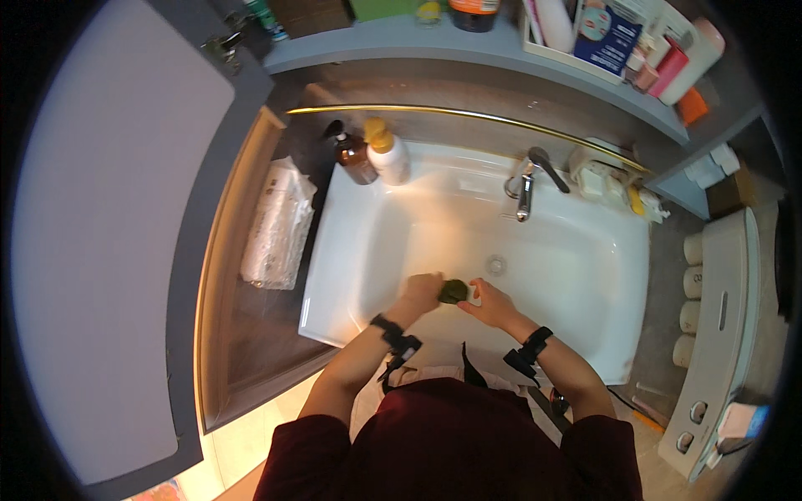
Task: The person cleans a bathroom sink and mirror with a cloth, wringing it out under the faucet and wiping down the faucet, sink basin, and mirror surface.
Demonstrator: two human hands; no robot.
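While the left hand (pixel 420 294) is holding a dark green item (pixel 453 291) above the sink's (pixel 606 259) near side, its fingers pressed against one edge, probably for steadiness, the right hand (pixel 493 306) is waiting opposite, fingertips apart.

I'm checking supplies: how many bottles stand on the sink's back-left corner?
2: a black-topped brown bottle and, just to its right, a yellow-topped white bottle. Any fully hidden behind them I couldn't see.
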